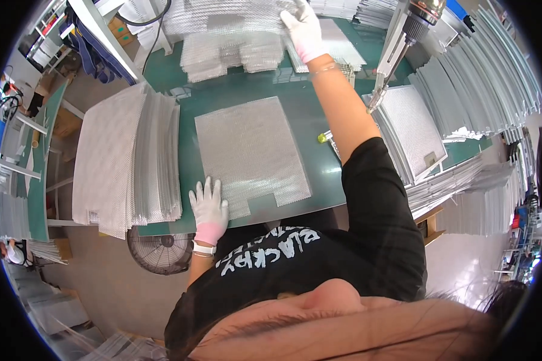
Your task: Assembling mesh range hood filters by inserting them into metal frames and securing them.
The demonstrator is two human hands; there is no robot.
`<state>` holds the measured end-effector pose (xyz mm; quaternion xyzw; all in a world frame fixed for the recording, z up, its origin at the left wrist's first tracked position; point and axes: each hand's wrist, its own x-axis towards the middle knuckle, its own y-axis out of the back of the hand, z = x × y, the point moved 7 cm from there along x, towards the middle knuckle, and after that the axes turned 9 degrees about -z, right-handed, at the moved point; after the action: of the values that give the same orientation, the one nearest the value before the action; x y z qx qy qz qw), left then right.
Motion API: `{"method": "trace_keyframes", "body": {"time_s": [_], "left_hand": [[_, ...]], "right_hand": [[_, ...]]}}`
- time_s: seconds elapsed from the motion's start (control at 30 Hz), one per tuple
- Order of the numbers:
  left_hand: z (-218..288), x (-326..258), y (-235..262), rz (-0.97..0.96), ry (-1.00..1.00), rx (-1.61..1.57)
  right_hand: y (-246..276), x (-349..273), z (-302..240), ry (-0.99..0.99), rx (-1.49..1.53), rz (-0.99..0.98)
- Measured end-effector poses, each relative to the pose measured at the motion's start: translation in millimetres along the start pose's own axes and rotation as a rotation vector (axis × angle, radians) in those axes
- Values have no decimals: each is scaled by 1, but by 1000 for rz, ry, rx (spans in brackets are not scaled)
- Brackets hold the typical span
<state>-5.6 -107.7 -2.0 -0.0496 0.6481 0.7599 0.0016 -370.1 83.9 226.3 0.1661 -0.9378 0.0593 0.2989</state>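
The left hand (209, 207), in a white glove with a pink cuff, is open, its fingers spread and palm down. It lies at the near left corner of a silvery mesh sheet (253, 150), with the fingers over the sheet's edge. A white wristband (203, 248) sits just below the glove.

The right hand (303, 36), gloved the same way, is stretched out to the far side, at the right end of a back stack (223, 21) of mesh sheets. Its fingertips run to the picture's upper edge, so I cannot tell whether it grips anything. A thin bracelet (324, 69) circles that wrist.

The mesh sheet lies flat and alone in the middle of the green bench (325, 174), between the person's arms, with a rectangular notch in its near edge. Beyond it, in front of the back stack, is a lower pile (232, 57) of mesh pieces. Left of the sheet, a thick stack (153, 162) leans in a fanned row.

Beside the right forearm is a small object with a green end (323, 138). Farther right, a metal tool (397, 54) slants down near another stack (412, 123) of sheets, and a long curved row (488, 84) of sheets stands past that. Below the bench's left end is a round black fan (162, 249).
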Motion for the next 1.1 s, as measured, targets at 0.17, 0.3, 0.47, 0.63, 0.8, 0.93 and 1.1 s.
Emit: {"method": "trace_keyframes", "body": {"time_s": [0.17,0.3,0.47,0.63,0.8,0.93,1.1], "left_hand": [[8,7,0,-67,-21,17],[4,1,3,-88,17,11],[12,13,5,-73,-31,19],[10,22,3,-97,-29,7],[6,19,0,-71,-28,-5],[6,18,3,-59,-26,-37],[7,33,2,-45,-82,-105]], "right_hand": [[22,22,81,-277,-602,-171],[30,19,94,-491,-981,-298],[172,-4,135,-626,-997,151],[166,-45,174,-1665,-506,-881],[158,-37,163,-1265,-1426,-369],[172,-25,117,-931,-1191,184],[242,-38,148,-695,-1088,357]]}}
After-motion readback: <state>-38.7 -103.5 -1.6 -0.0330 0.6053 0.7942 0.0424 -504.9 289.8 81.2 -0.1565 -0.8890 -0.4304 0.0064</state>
